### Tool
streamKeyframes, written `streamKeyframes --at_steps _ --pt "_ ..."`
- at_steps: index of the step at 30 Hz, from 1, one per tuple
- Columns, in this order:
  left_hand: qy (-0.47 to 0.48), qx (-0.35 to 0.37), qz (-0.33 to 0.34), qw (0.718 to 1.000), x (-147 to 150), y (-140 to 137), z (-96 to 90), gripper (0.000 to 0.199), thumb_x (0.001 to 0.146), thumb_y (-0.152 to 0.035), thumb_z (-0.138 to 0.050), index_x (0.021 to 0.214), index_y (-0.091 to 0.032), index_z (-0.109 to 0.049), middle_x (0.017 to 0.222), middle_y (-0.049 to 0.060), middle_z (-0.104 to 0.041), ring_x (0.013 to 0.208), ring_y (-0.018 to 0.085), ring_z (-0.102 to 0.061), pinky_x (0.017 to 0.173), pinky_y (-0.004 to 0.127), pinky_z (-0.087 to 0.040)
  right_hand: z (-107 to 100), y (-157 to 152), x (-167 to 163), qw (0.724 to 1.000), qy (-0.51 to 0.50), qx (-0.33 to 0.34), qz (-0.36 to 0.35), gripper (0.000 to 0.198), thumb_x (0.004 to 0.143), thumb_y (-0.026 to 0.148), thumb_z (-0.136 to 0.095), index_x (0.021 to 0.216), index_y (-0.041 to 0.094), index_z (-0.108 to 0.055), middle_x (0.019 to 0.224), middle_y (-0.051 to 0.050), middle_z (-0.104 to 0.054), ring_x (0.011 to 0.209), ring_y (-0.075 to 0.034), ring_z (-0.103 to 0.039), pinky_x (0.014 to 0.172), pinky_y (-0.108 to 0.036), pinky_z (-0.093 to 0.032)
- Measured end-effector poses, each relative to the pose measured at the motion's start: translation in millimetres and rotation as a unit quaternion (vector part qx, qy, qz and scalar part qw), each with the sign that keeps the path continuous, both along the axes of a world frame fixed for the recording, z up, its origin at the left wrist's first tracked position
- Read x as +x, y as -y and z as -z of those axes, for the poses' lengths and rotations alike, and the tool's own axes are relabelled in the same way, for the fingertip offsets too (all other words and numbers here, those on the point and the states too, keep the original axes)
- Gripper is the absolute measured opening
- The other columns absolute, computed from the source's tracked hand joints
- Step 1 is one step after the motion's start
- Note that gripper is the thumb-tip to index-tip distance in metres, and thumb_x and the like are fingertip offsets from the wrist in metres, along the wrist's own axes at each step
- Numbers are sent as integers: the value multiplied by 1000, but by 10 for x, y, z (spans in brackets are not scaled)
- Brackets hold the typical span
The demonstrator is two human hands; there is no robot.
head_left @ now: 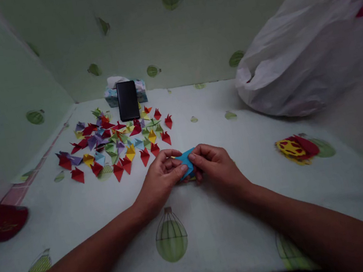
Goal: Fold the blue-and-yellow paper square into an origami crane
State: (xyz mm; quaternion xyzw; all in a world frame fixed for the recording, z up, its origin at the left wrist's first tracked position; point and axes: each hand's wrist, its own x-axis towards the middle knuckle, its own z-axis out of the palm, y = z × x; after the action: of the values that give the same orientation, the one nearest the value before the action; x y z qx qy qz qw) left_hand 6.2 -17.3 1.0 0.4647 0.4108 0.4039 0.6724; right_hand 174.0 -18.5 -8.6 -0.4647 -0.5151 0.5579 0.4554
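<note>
A small piece of folded blue paper point(186, 162) is held up between my two hands over the middle of the table. My left hand point(165, 170) pinches its left side, the thumb lying on top. At its upper right corner, the thumb and fingers of my right hand point(214, 164) are closed on the paper. A bit of yellow shows beneath it, too small to name. Just beyond my left hand, many folded paper cranes point(126, 165) in red, yellow, green, purple and blue lie spread over the table's left half.
Behind the cranes, a black phone point(127, 101) leans against a tissue box point(141, 89). A large white plastic bag point(280, 60) fills the back right. Yellow and red cut-out pieces point(292, 149) lie at right, and a dark red object point(0, 220) stands at the left edge.
</note>
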Motion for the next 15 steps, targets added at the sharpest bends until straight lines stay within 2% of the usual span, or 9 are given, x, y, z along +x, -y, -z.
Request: streamKeyframes --at_steps 6,9,12,15 --pt "0 21 -35 999 -7 -23 19 34 74 -27 -77 99 -18 -56 76 -2 -66 65 11 -63 67 26 -51 34 -8 -27 997 -68 -16 -24 32 86 45 -68 72 18 -57 61 3 -60 46 -8 -52 48 -24 -45" --pt "-7 42 -65 997 -10 -33 33 33 73 -24 -78 97 -17 -57 76 -2 -66 69 11 -64 67 24 -51 43 0 -37 995 -87 -26 -49 29 81 41 -76 75 18 -58 61 4 -60 47 -8 -52 49 -23 -46" --pt "-6 44 -56 997 -7 -28 26 32 72 -23 -79 95 -18 -57 77 -1 -67 71 12 -66 68 25 -54 36 6 -35 995 -83 -34 -49 31 80 40 -76 71 18 -56 61 4 -60 45 -8 -51 46 -23 -45" --pt "-2 31 -37 999 -6 -18 8 33 74 -29 -79 96 -17 -59 73 0 -68 66 13 -66 67 28 -56 25 5 -28 996 -64 -35 -42 33 82 43 -74 72 18 -57 62 2 -63 44 -8 -52 45 -23 -45"
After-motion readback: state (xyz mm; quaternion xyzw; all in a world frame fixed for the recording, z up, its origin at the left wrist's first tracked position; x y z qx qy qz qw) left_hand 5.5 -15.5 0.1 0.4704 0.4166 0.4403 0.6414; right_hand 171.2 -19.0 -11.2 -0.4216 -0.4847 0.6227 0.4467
